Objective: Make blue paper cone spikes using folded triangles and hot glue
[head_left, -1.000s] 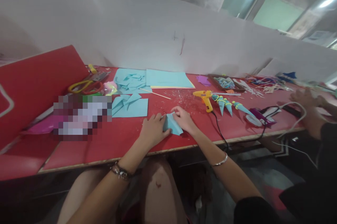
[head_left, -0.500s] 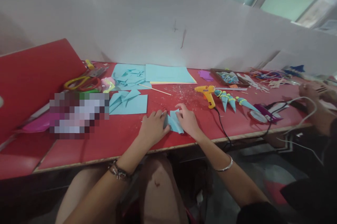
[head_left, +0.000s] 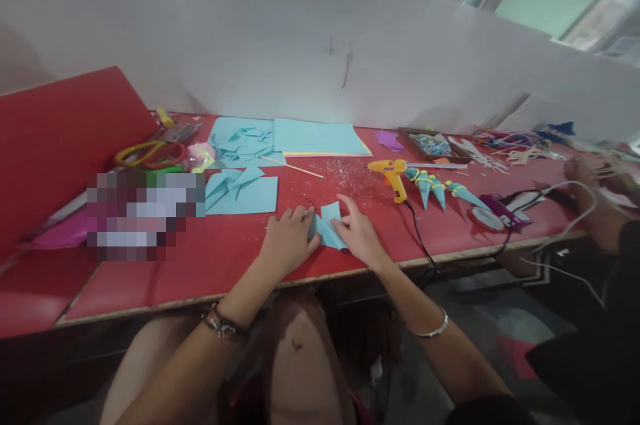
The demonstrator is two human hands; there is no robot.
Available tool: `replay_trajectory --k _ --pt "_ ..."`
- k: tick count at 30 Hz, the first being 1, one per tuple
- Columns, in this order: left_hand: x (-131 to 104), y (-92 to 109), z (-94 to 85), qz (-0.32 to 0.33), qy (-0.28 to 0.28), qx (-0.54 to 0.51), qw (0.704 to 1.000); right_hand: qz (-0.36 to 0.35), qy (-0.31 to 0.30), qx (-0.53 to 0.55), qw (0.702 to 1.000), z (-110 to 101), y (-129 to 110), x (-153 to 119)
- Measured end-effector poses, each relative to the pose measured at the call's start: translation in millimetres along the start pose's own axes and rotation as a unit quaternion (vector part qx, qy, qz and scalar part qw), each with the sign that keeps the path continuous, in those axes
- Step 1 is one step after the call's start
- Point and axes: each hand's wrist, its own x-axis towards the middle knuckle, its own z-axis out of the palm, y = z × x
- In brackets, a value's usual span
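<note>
A small folded piece of light blue paper (head_left: 329, 226) lies on the red table (head_left: 225, 265) near its front edge. My left hand (head_left: 289, 238) presses down on the paper's left side with fingers curled. My right hand (head_left: 359, 233) rests on its right side, index finger stretched along the paper's top edge. Both hands touch the paper and pin it flat to the table.
More blue paper sheets (head_left: 320, 138) and cut blue pieces (head_left: 240, 188) lie behind. Scissors (head_left: 150, 153) sit at the left. A yellow glue gun (head_left: 393, 175) and blue paper cones (head_left: 440, 190) lie to the right. Another person's hand (head_left: 593, 195) works at the far right.
My right index finger has moved up along the paper's top edge, and my hands have shifted slightly on the paper. The view dropped a little.
</note>
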Motion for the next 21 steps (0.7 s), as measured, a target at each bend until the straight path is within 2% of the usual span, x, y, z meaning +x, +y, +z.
replay_trajectory --k 9,17,21 --pt "0.9 -0.2 1.5 -0.003 0.004 -0.005 1.0 0.003 0.017 -0.039 0.999 -10.6 10.5 1.7" --pt "1.1 0.2 1.7 -0.002 0.005 -0.007 1.0 -0.006 -0.037 0.058 0.998 -12.6 14.5 -10.7" --pt "0.1 -0.7 3.1 -0.002 0.011 -0.005 1.0 -0.004 -0.022 0.046 0.999 -10.8 16.4 -14.4"
